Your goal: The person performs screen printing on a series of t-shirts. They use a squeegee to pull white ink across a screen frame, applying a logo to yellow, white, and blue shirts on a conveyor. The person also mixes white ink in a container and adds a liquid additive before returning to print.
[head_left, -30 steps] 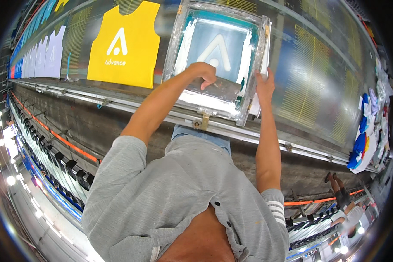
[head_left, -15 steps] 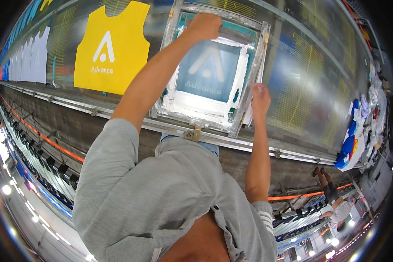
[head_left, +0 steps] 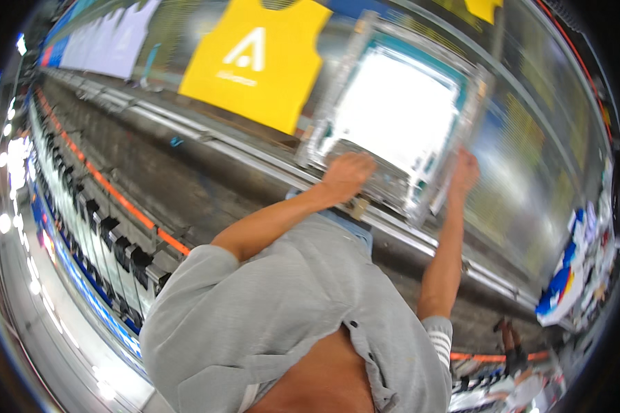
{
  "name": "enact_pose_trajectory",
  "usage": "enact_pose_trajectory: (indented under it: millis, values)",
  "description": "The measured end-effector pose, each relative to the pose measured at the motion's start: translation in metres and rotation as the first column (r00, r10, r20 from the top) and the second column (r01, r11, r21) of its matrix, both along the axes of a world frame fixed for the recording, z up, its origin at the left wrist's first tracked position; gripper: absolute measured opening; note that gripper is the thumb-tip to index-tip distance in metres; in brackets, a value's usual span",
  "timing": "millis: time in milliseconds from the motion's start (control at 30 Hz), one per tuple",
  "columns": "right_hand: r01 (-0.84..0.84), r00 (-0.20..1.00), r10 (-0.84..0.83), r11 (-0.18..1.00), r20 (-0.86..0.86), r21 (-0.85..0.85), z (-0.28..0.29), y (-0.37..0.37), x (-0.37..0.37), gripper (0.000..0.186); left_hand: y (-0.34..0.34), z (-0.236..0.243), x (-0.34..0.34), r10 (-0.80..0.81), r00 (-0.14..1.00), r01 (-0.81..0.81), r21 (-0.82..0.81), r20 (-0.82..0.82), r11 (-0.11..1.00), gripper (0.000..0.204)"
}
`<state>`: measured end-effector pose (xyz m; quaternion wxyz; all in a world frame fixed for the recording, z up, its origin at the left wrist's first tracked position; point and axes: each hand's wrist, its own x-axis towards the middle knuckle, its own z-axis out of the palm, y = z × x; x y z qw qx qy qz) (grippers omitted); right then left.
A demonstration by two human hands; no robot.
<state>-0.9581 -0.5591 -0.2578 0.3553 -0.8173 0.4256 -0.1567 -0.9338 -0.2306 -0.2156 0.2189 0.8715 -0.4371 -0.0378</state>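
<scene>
A screen printing frame [head_left: 477, 93] lies on the long table in front of me, its metal rails around a mesh covered with bright white ink [head_left: 399, 103]. My left hand [head_left: 349, 176] is closed on a squeegee [head_left: 387, 175] at the frame's near end; my fingers hide part of its grip. At the right rail my right hand [head_left: 464, 172] has its fingers curled against the frame's edge, somewhat blurred. Left of the frame, a yellow sleeveless shirt piece [head_left: 282, 76] lies flat with a white printed mark on it.
Several white shirt pieces [head_left: 114, 41] lie in a row farther left. A metal rail [head_left: 207, 134] runs along the table's near edge. Cloth and plastic are heaped [head_left: 572, 275] at the far right. A person [head_left: 513, 351] stands in the lower right background.
My left hand has drawn the squeegee from the frame's far end to its near end. White ink now covers the mesh where a mark showed. My right hand stays by the right rail.
</scene>
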Motion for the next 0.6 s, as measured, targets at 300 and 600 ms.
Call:
enact_pose_trajectory:
  millis: [300,600]
  values:
    - [-0.045,0.928,-0.018,0.986,0.373,0.159,-0.001,0.167,0.094,0.029,0.135,0.016,0.116,0.034,0.997,-0.021,0.166,-0.075,0.986,0.034]
    - [-0.061,0.926,-0.055,0.954,0.372,0.292,-0.015,0.347,0.185,0.023,0.298,0.038,0.230,-0.029,0.999,0.035,0.355,-0.023,0.934,0.028]
